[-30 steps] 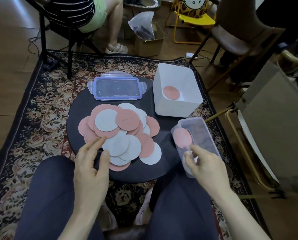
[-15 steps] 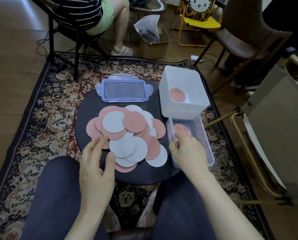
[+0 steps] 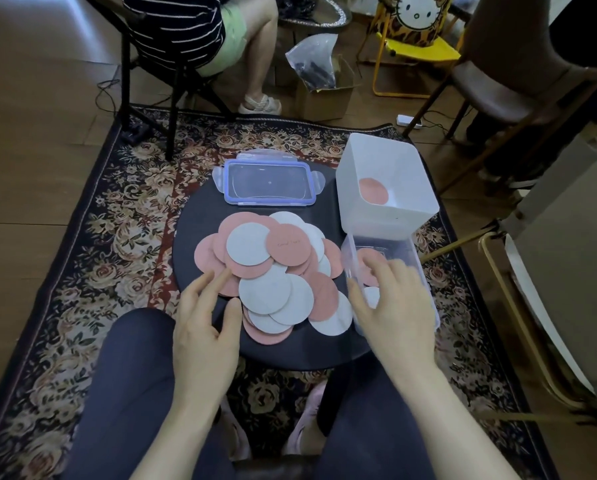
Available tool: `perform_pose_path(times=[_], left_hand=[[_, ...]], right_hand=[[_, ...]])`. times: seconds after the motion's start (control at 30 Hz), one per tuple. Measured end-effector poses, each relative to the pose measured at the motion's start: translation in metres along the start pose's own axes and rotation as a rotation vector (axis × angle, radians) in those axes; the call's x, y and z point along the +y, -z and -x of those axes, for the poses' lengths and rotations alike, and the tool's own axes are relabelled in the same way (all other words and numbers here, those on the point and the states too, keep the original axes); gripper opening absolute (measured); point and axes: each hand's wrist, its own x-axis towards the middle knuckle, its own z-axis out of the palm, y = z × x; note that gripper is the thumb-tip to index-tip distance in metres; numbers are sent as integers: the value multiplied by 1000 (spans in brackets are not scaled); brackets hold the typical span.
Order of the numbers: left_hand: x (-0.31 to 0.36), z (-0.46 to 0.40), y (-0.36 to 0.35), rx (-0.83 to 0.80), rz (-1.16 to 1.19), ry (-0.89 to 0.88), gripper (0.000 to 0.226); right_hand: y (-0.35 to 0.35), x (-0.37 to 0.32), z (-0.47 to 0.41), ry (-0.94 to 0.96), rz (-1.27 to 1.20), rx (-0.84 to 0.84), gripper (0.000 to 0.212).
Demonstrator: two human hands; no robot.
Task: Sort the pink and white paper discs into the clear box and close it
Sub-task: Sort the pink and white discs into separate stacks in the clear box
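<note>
A patterned rug (image 3: 92, 258) covers the floor, and on it stands a round black table (image 3: 200, 237). At 2 o'clock on the table is a white bin (image 3: 411, 216) with one pink disc lying inside. At 12 o'clock lies the blue-rimmed lid (image 3: 268, 183), flat and apart from its box. The clear box (image 3: 407, 247) stands at 3 o'clock, touching the white bin, with a pink and a white disc in it. The pile of pink and white discs (image 3: 272, 271) fills the centre. The right hand (image 3: 394, 306) reaches over the near rim of the clear box with fingers loosely spread, holding nothing. The left hand (image 3: 203, 323) at 7 o'clock is wide, its fingertips touching a pink disc at the edge of the pile.
</note>
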Motion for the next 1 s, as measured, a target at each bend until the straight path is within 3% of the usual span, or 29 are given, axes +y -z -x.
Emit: perform_pose_path(times=[0.07,0.17,0.37,0.57,0.73,0.8,0.93,1.0], left_hand=[[-2,1,-1,8,-1,-1,48],[-5,3,-5,-1,-53,-47,48],[-18,0,-16,-51,-237,-186,48],[-24,2,-17,-62,-304,-200,45],[-10,4,-8,-26,-48,-113,43],[0,8,-3,0,26,-67,37],[13,11,-5,-169,296,194,33],[16,12,-8,-242,371,266,17]], right_hand=[[1,-13,10,61,-150,102,20],[-10,-40,23,24,-350,-85,19],[-44,-71,16,-178,-368,-273,50],[-52,-80,16,-284,-477,-264,36],[-40,-69,22,-403,-753,-270,8],[-33,-63,28,-424,-861,-305,19],[-20,-60,41,-384,-998,-473,18],[-19,-62,44,-347,-999,-551,13]])
